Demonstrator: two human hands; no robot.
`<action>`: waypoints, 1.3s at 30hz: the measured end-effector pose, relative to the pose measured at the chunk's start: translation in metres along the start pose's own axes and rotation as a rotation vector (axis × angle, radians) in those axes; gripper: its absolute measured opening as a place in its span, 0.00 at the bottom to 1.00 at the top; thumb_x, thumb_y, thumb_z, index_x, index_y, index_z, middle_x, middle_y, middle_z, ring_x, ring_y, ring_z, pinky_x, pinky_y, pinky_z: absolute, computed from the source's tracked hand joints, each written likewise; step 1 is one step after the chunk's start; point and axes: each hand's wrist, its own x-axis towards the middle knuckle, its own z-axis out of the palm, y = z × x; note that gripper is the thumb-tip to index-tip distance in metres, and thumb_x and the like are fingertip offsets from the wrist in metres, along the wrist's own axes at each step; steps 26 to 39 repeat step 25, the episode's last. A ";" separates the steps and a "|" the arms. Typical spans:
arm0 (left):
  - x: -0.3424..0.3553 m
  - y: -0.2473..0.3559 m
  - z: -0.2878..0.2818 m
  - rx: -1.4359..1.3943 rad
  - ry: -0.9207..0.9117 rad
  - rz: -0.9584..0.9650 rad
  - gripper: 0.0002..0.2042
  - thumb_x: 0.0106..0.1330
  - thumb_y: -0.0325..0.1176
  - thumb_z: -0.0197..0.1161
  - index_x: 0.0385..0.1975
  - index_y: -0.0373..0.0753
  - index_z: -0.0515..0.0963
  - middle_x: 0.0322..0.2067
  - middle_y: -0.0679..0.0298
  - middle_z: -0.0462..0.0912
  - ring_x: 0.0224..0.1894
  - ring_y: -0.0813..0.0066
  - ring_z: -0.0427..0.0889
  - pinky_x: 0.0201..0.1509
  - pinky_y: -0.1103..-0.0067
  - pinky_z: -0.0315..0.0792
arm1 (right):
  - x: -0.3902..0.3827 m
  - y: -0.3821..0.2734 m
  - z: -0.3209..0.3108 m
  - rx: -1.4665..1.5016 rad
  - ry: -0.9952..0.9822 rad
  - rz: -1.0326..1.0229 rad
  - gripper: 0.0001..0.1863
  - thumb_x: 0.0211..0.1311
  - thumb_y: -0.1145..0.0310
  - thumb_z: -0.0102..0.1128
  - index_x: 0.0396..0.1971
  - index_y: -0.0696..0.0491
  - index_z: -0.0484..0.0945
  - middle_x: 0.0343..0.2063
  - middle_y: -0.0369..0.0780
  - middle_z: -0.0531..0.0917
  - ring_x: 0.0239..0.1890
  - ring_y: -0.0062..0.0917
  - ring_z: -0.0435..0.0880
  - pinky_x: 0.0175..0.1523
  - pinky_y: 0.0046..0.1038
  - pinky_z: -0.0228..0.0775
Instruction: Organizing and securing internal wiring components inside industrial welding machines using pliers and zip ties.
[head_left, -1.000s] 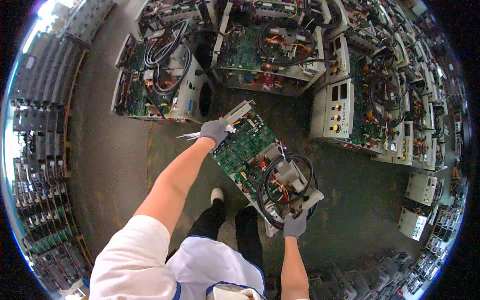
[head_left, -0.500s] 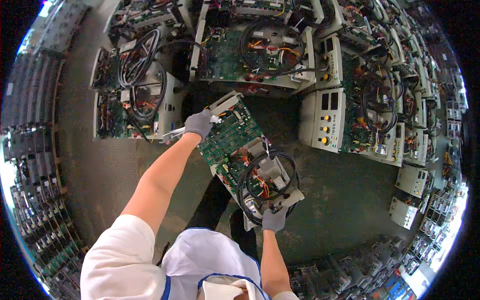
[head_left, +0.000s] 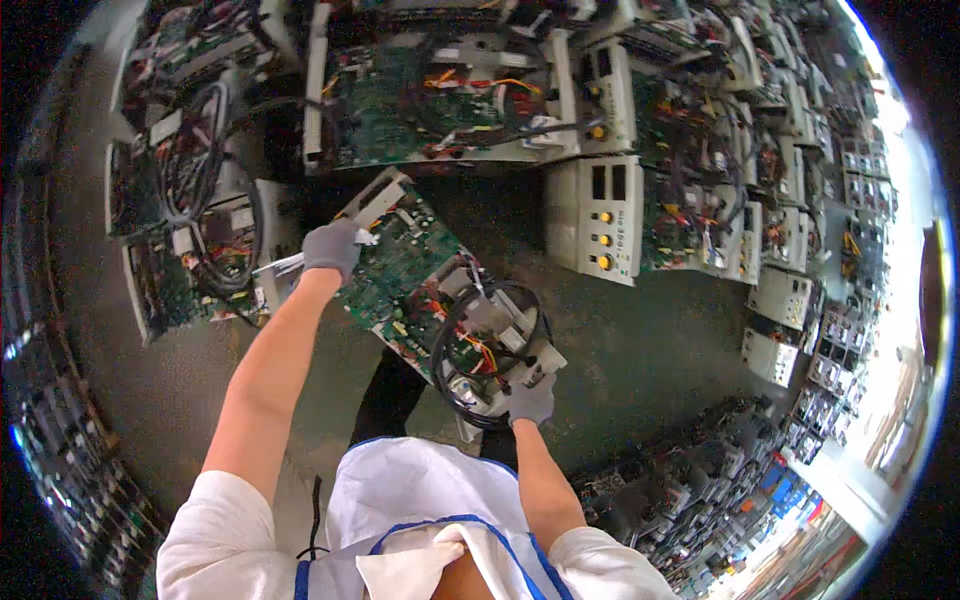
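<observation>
Between my hands is an open welding machine chassis, its green circuit board facing up and the whole unit tilted diagonally. A black coiled cable lies over its near right end, above orange and red wires. My left hand, in a grey glove, is closed on the far left edge. Thin white strips stick out beside it; whether the hand holds them too is unclear. My right hand, also gloved in grey, grips the near right end by its pale panel. The fingertips are partly hidden behind the chassis.
More open units with green boards and coiled cables stand in rows ahead. A cream front panel with yellow knobs is at the right, and further units are at the left. Grey floor shows around; dark stacked parts lie lower right.
My view has turned, so the surrounding units appear further left. Both hands still hold the chassis, which stays at about the same slant.
</observation>
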 end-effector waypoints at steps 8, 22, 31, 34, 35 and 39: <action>-0.013 -0.002 0.020 0.004 -0.059 -0.132 0.08 0.59 0.32 0.50 0.32 0.38 0.75 0.30 0.53 0.82 0.34 0.56 0.83 0.37 0.65 0.74 | 0.012 0.005 0.004 0.052 -0.007 0.002 0.35 0.46 0.63 0.64 0.55 0.56 0.62 0.41 0.51 0.79 0.44 0.46 0.78 0.47 0.40 0.70; -0.014 -0.008 0.012 -0.079 -0.037 -0.399 0.13 0.58 0.42 0.57 0.36 0.40 0.74 0.30 0.52 0.82 0.36 0.54 0.81 0.40 0.63 0.74 | 0.107 -0.073 -0.054 0.027 0.081 -0.274 0.22 0.49 0.61 0.61 0.44 0.53 0.70 0.36 0.49 0.79 0.39 0.43 0.79 0.42 0.43 0.68; -0.012 -0.012 0.010 -0.087 -0.092 -0.537 0.18 0.58 0.50 0.58 0.39 0.42 0.74 0.36 0.52 0.82 0.41 0.54 0.81 0.44 0.63 0.73 | 0.139 -0.101 -0.063 -0.051 0.092 -0.402 0.27 0.49 0.57 0.60 0.50 0.50 0.69 0.36 0.47 0.81 0.38 0.40 0.80 0.41 0.40 0.69; -0.012 -0.012 0.010 -0.087 -0.092 -0.537 0.18 0.58 0.50 0.58 0.39 0.42 0.74 0.36 0.52 0.82 0.41 0.54 0.81 0.44 0.63 0.73 | 0.139 -0.101 -0.063 -0.051 0.092 -0.402 0.27 0.49 0.57 0.60 0.50 0.50 0.69 0.36 0.47 0.81 0.38 0.40 0.80 0.41 0.40 0.69; -0.012 -0.012 0.010 -0.087 -0.092 -0.537 0.18 0.58 0.50 0.58 0.39 0.42 0.74 0.36 0.52 0.82 0.41 0.54 0.81 0.44 0.63 0.73 | 0.139 -0.101 -0.063 -0.051 0.092 -0.402 0.27 0.49 0.57 0.60 0.50 0.50 0.69 0.36 0.47 0.81 0.38 0.40 0.80 0.41 0.40 0.69; -0.012 -0.012 0.010 -0.087 -0.092 -0.537 0.18 0.58 0.50 0.58 0.39 0.42 0.74 0.36 0.52 0.82 0.41 0.54 0.81 0.44 0.63 0.73 | 0.139 -0.101 -0.063 -0.051 0.092 -0.402 0.27 0.49 0.57 0.60 0.50 0.50 0.69 0.36 0.47 0.81 0.38 0.40 0.80 0.41 0.40 0.69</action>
